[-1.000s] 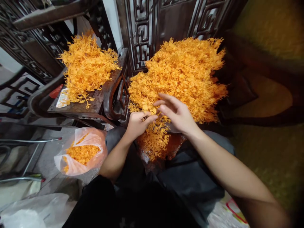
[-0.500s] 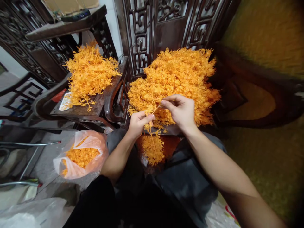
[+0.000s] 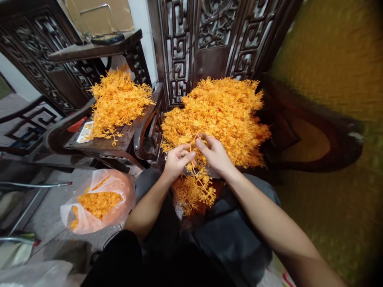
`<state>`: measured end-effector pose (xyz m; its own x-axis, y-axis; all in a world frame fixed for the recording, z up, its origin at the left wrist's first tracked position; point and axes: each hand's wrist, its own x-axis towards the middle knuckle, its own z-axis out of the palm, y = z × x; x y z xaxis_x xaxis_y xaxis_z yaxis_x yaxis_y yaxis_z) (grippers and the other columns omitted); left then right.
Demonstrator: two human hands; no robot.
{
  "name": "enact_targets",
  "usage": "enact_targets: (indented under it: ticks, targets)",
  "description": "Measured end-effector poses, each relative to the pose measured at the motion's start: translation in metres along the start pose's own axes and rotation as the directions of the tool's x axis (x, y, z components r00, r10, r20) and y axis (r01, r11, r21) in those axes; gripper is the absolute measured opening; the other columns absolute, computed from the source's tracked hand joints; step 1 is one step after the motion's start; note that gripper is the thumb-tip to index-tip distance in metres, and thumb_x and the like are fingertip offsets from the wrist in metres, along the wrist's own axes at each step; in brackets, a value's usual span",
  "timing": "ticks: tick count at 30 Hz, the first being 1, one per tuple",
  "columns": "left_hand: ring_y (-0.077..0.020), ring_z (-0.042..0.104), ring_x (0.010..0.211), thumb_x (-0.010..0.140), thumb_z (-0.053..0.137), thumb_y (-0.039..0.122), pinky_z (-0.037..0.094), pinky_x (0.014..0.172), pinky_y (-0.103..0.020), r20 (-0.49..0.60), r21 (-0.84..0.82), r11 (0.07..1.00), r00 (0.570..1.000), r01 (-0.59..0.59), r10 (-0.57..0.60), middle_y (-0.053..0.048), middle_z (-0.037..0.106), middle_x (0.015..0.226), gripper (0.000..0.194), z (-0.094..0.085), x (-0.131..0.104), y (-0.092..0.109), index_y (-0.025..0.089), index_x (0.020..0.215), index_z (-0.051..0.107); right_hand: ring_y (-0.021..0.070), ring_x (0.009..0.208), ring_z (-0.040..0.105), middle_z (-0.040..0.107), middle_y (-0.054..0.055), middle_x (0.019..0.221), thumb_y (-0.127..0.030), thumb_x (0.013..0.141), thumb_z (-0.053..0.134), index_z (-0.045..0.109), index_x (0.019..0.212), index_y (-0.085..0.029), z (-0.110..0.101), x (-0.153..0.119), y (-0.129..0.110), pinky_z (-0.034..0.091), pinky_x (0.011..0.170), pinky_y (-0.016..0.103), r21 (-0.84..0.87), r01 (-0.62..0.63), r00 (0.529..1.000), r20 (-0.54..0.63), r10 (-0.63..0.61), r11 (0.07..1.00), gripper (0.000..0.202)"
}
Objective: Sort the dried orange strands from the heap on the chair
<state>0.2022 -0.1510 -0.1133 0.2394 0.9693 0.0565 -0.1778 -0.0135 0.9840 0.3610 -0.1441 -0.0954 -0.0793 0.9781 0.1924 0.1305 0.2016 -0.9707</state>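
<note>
Between the thumb and fingers of my left hand (image 3: 176,162) is the thin stem of an orange artificial plant sprig (image 3: 201,181), whose branching tips hang below the hand. My right hand (image 3: 214,155) is closed in a pinch at the upper end of this stem, just right of the left hand. Its fingertips partly hide the stem end. Right behind both hands rises a large heap of similar orange sprigs (image 3: 223,115) on a dark seat. Another orange tuft (image 3: 191,199) shows low between my knees, behind the held sprig.
A smaller heap of orange sprigs (image 3: 121,103) lies on a carved wooden chair (image 3: 128,139) at left, beside a white card (image 3: 85,132). On the floor stands a plastic bag (image 3: 127,195) with orange pieces inside. A dark curved armrest (image 3: 338,147) is at right.
The right hand has come lower and closer to the left hand. The hanging sprig has swung slightly right and its branches spread more. The view has tilted up a little.
</note>
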Motion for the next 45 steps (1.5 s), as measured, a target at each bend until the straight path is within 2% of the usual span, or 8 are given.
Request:
enact_targets:
  ticks: [7,11,15,19,27,34,39,45]
  targets:
    - [-0.0088,0.047,0.044,0.093,0.062,0.062,0.043,0.054,-0.027,-0.138,0.026,0.997,0.988,-0.07,0.073,-0.001,0.048,0.04,0.071,0.004,-0.002,0.002,0.019,0.038,0.049,0.0124,0.056,0.043,0.044,-0.001,0.06,-0.07,0.098,0.051,0.056,0.074,-0.021,-0.009,0.013,0.002,0.036,0.055,0.028,-0.106,0.061,0.981,-0.175,-0.08,0.992,0.055]
    - [-0.0093,0.044,0.042,0.092,0.065,0.059,0.04,0.051,-0.028,-0.22,-0.012,0.989,0.965,-0.149,0.143,-0.001,0.043,0.037,0.07,-0.005,-0.005,0.003,0.02,0.036,0.047,0.0104,0.052,0.042,0.045,-0.003,0.064,-0.078,0.091,0.055,0.058,0.085,-0.023,-0.042,0.04,0.017,0.038,0.046,0.024,0.188,0.12,0.848,-0.53,-0.003,0.975,0.056]
    - [-0.0106,0.047,0.044,0.092,0.064,0.061,0.044,0.056,-0.029,-0.237,0.15,0.983,0.962,-0.102,0.136,-0.002,0.05,0.039,0.068,-0.01,-0.003,-0.001,0.02,0.039,0.055,0.01,0.059,0.048,0.059,0.001,0.086,-0.067,0.082,0.073,0.062,0.123,-0.024,-0.032,0.039,0.013,0.04,0.046,0.024,0.307,0.009,0.954,-0.288,0.084,0.952,0.06]
    - [-0.0115,0.052,0.046,0.096,0.059,0.059,0.047,0.06,-0.028,-0.294,0.338,0.935,0.932,-0.108,0.214,0.0,0.057,0.044,0.06,-0.007,0.0,-0.004,0.02,0.05,0.06,0.0096,0.056,0.04,0.046,-0.001,0.078,-0.08,0.087,0.056,0.056,0.141,-0.024,-0.001,0.026,-0.002,0.028,0.042,0.025,0.436,-0.145,0.956,-0.171,0.24,0.888,0.077]
    - [-0.0101,0.053,0.042,0.1,0.058,0.048,0.041,0.054,-0.026,-0.166,0.541,0.817,0.928,-0.197,0.334,0.002,0.058,0.044,0.052,0.01,-0.009,0.004,0.02,0.056,0.057,0.0102,0.052,0.038,0.039,-0.004,0.065,-0.075,0.087,0.063,0.058,0.099,-0.024,0.017,0.04,0.008,0.032,0.045,0.025,0.18,-0.098,0.945,-0.292,0.148,0.979,0.053]
    - [-0.0086,0.05,0.036,0.096,0.065,0.052,0.037,0.045,-0.024,-0.189,0.299,0.926,0.937,-0.231,0.295,0.003,0.054,0.041,0.054,-0.002,-0.019,0.011,0.019,0.054,0.059,0.0085,0.045,0.035,0.033,-0.007,0.063,-0.08,0.083,0.061,0.054,0.098,-0.025,-0.05,0.07,0.018,0.031,0.042,0.024,0.252,0.1,0.817,-0.573,0.065,0.963,0.058]
    - [-0.0084,0.049,0.032,0.09,0.071,0.055,0.033,0.039,-0.021,0.063,0.111,0.99,0.995,-0.082,0.076,0.003,0.054,0.04,0.047,-0.016,-0.007,0.006,0.017,0.063,0.065,0.0102,0.059,0.055,0.063,0.002,0.086,-0.067,0.075,0.079,0.064,0.106,-0.022,-0.046,0.041,0.009,0.044,0.05,0.025,0.32,-0.096,0.988,-0.082,0.129,0.943,0.056]
    - [-0.0081,0.047,0.031,0.087,0.075,0.056,0.029,0.035,-0.02,0.206,0.1,0.994,0.976,0.052,-0.072,0.003,0.053,0.04,0.046,-0.023,0.001,0.007,0.017,0.064,0.065,0.0055,0.048,0.031,0.047,-0.003,0.063,-0.071,0.078,0.077,0.065,0.082,-0.019,-0.037,0.022,-0.005,0.02,0.042,0.023,0.238,-0.333,0.927,0.262,0.27,0.912,0.053]
